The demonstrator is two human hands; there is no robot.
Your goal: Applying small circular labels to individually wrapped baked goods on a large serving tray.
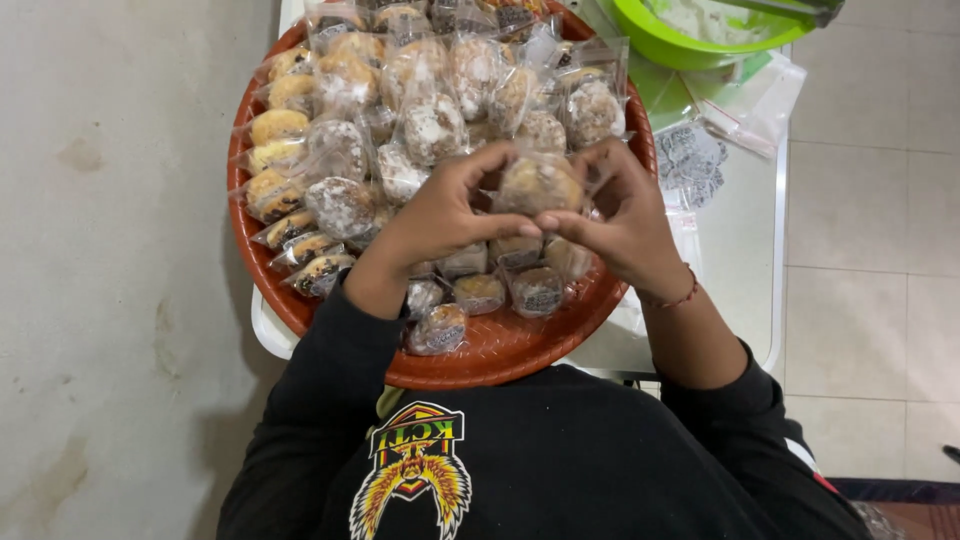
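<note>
Both hands are up over the big red tray (500,350), and together they pinch one cookie in a clear bag (538,185). The left hand (440,215) grips its left side and the right hand (620,215) grips its right side, thumbs touching under it. The tray is already almost full of bagged cookies (420,110), so most look done. Empty little bags (690,160) lie on the white desk (740,220) beside a green bowl (700,35), so some may be left.

- I worked in a small home food-packing corner: a round orange tray (500,350) was full of wrapped pastries (432,128).
- A green bowl (690,45), spare clear bags (745,105), a white table (735,240) and tiled floor (870,260) showed it.
</note>
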